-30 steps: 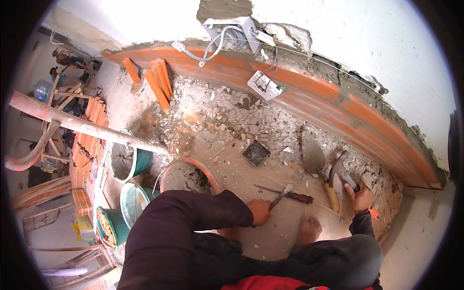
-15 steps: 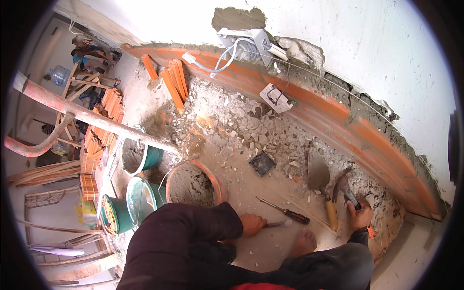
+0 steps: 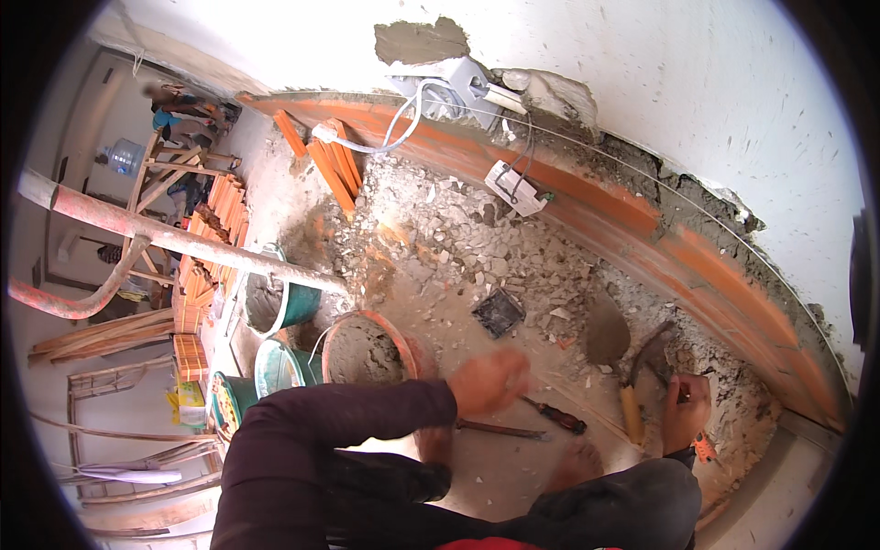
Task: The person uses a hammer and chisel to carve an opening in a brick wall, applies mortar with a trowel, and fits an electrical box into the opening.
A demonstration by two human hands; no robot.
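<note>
The right hand seemed wrapped round the hammer by the trowel; the left hand was too blurry to tell its grip; the chisel lay on the floor near the screwdriver; a snug, steady hold seemed best for the hammer.

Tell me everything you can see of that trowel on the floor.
The trowel has a broad, rounded blade, dull grey-brown and apparently metal, and a yellowish-tan handle that looks wooden. It lies on the dusty floor, blade pointing toward the brick strip, handle toward the person. The right hand is beside it, apart from its handle. A curved dark tool head sits by its neck; whether they touch is unclear.
</note>
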